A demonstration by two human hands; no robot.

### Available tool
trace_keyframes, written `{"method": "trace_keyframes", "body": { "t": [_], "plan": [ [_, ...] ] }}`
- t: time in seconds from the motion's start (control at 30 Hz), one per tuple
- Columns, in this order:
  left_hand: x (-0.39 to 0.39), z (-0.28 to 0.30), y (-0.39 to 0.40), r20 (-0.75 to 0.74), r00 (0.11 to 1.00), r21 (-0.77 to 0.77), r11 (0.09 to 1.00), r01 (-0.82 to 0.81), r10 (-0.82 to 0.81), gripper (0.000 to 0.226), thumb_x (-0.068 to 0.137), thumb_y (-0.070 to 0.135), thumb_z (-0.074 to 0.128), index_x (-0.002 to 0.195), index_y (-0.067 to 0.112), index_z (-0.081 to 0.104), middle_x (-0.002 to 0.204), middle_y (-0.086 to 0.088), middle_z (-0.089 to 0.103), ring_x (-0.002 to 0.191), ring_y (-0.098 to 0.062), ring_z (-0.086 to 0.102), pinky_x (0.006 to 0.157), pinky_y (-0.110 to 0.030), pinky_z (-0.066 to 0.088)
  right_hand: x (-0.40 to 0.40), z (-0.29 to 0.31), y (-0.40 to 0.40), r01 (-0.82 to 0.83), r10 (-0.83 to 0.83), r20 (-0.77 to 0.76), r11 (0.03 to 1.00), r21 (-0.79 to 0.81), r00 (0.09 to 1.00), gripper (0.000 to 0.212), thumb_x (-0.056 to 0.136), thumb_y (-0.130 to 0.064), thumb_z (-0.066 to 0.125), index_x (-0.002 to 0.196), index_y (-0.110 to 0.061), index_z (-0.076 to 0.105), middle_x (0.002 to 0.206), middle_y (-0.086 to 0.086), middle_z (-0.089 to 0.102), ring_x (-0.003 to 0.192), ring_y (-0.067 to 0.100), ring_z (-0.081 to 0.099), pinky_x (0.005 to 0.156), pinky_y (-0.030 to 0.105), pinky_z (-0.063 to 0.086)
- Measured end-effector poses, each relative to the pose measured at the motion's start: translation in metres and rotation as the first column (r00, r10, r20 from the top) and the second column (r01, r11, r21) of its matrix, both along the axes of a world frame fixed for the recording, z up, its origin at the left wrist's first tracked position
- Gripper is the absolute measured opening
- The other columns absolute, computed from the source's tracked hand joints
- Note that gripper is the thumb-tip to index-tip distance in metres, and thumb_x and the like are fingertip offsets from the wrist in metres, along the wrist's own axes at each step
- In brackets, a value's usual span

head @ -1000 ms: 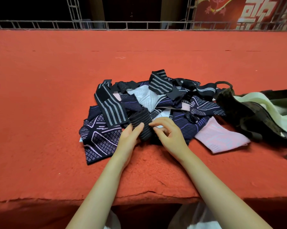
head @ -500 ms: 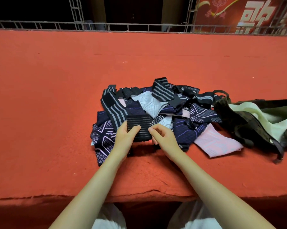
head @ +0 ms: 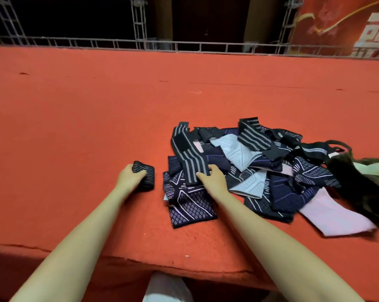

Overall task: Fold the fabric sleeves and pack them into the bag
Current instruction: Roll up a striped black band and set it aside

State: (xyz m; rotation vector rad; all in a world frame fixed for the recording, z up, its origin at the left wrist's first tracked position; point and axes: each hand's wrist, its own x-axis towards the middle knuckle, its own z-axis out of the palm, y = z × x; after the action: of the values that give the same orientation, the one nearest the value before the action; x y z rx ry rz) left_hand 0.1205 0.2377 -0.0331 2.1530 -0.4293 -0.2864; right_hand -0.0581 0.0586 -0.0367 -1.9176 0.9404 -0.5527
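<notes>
A heap of fabric sleeves (head: 249, 168), dark blue, black-striped, grey and pink, lies on the red carpeted table (head: 97, 118). My left hand (head: 130, 176) grips a folded black sleeve with thin white stripes (head: 146, 174), set down on the carpet just left of the heap. My right hand (head: 212, 178) grips the near end of a long black sleeve with grey stripes (head: 189, 158) that lies on top of the heap's left side. The dark bag (head: 363, 184) with a pale lining lies open at the right edge, touching the heap.
The table's front edge (head: 184, 260) runs just below my forearms. A metal truss railing (head: 184, 45) lines the far side, with a red banner (head: 345, 25) behind it at the upper right. Bare carpet stretches to the left and beyond the heap.
My left hand carried the folded black sleeve out of the heap and set it on the carpet to the left. My right hand let go of it and took the grey-striped sleeve.
</notes>
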Motion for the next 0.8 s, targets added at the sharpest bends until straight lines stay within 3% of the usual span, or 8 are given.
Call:
{"method": "trace_keyframes", "body": {
  "t": [0.1, 0.23, 0.3, 0.4, 0.6, 0.7, 0.8],
  "plan": [
    [0.014, -0.005, 0.009, 0.098, 0.995, 0.157, 0.988, -0.004, -0.011, 0.048, 0.083, 0.022, 0.063, 0.128, 0.009, 0.052, 0.121, -0.016, 0.061, 0.113, -0.031, 0.055, 0.091, -0.035, 0.042, -0.001, 0.001, -0.004, 0.002, -0.001, 0.092, 1.000, -0.010, 0.996, 0.017, 0.086, -0.025, 0.063, 0.101, -0.016, 0.061, 0.096, -0.004, 0.067, 0.092, 0.017, 0.063, 0.089, 0.036, 0.049],
    [0.012, 0.002, 0.010, 0.354, 0.934, 0.396, 0.911, -0.113, -0.038, 0.067, 0.081, 0.031, 0.065, 0.142, 0.016, 0.039, 0.131, -0.017, 0.046, 0.125, -0.035, 0.037, 0.101, -0.045, 0.038, -0.011, 0.016, -0.012, 0.096, -0.080, 0.183, 0.992, -0.079, 0.980, 0.020, 0.087, -0.026, 0.059, 0.104, -0.016, 0.065, 0.100, -0.003, 0.069, 0.092, 0.013, 0.062, 0.089, 0.033, 0.049],
    [0.000, 0.010, 0.001, 0.431, 0.900, 0.370, 0.922, -0.111, -0.065, 0.064, 0.082, 0.028, 0.063, 0.141, 0.016, 0.041, 0.131, -0.017, 0.045, 0.125, -0.035, 0.036, 0.100, -0.046, 0.037, -0.021, 0.030, -0.016, 0.148, -0.117, 0.220, 0.980, -0.129, 0.968, 0.023, 0.090, -0.024, 0.057, 0.109, -0.014, 0.064, 0.099, -0.005, 0.066, 0.092, 0.013, 0.060, 0.083, 0.028, 0.045],
    [-0.029, 0.025, -0.025, 0.466, 0.874, 0.249, 0.968, 0.020, -0.138, 0.054, 0.085, 0.023, 0.058, 0.138, 0.014, 0.045, 0.129, -0.017, 0.048, 0.124, -0.035, 0.037, 0.101, -0.046, 0.036, -0.045, 0.051, -0.020, 0.185, -0.116, 0.272, 0.952, -0.244, 0.955, 0.019, 0.092, -0.018, 0.056, 0.107, -0.012, 0.066, 0.094, -0.006, 0.063, 0.088, 0.008, 0.055, 0.073, 0.018, 0.035],
    [-0.096, 0.052, -0.091, 0.422, 0.847, 0.044, 0.940, 0.339, -0.325, 0.044, 0.089, 0.016, 0.051, 0.132, 0.016, 0.051, 0.125, -0.013, 0.054, 0.121, -0.030, 0.045, 0.103, -0.039, 0.036, -0.116, 0.070, -0.030, 0.189, -0.086, 0.339, 0.939, -0.286, 0.937, 0.014, 0.094, -0.012, 0.053, 0.098, -0.011, 0.067, 0.085, -0.005, 0.064, 0.079, 0.008, 0.056, 0.073, 0.022, 0.043],
    [-0.119, 0.050, -0.114, 0.413, 0.832, 0.047, 0.921, 0.388, -0.371, 0.043, 0.089, 0.020, 0.050, 0.132, 0.015, 0.051, 0.123, -0.013, 0.053, 0.120, -0.030, 0.045, 0.099, -0.038, 0.036, -0.155, 0.070, -0.034, 0.243, -0.105, 0.415, 0.925, -0.294, 0.904, 0.011, 0.091, -0.005, 0.055, 0.091, -0.008, 0.066, 0.082, -0.002, 0.063, 0.075, 0.003, 0.053, 0.070, 0.009, 0.039],
    [-0.136, 0.038, -0.129, 0.485, 0.715, 0.143, 0.852, 0.503, -0.503, 0.049, 0.087, 0.038, 0.050, 0.131, 0.018, 0.052, 0.127, -0.009, 0.053, 0.125, -0.029, 0.042, 0.104, -0.039, 0.033, -0.195, 0.066, -0.047, 0.349, -0.191, 0.484, 0.900, -0.260, 0.854, 0.014, 0.089, 0.000, 0.055, 0.088, -0.009, 0.066, 0.082, -0.005, 0.063, 0.078, -0.001, 0.052, 0.072, 0.003, 0.037]
  ]
}}
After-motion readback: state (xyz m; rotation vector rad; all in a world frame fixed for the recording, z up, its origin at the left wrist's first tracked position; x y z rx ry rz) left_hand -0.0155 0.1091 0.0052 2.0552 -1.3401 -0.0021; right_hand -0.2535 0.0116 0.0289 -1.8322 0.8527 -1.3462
